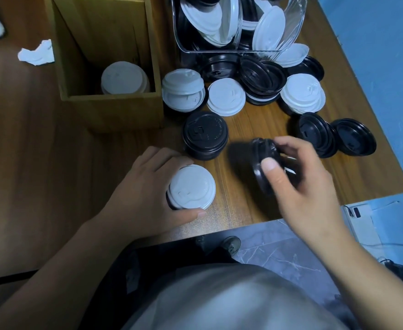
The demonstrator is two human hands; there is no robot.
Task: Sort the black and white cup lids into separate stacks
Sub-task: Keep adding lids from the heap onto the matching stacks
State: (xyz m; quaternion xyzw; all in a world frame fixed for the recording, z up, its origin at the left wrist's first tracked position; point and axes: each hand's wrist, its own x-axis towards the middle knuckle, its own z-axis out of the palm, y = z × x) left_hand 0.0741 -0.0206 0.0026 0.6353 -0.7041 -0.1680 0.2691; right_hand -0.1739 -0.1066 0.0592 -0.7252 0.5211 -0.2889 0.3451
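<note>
My left hand (145, 186) grips a stack of lids with a white lid (192, 186) on top, near the table's front edge. My right hand (295, 177) holds a few black lids (261, 160) tilted on edge above the table, thumb on the rim. A stack of black lids (205, 135) stands just beyond both hands. Loose white lids (226, 97) and black lids (262, 77) lie mixed further back. A white stack (123, 78) sits inside the wooden box (112, 101).
A tipped clear plastic bin (241, 25) at the back spills black and white lids. Two black lids (333, 136) lie to the right, close to the table's right edge. A crumpled white paper (37, 53) lies at the far left. Floor shows below the table's front edge.
</note>
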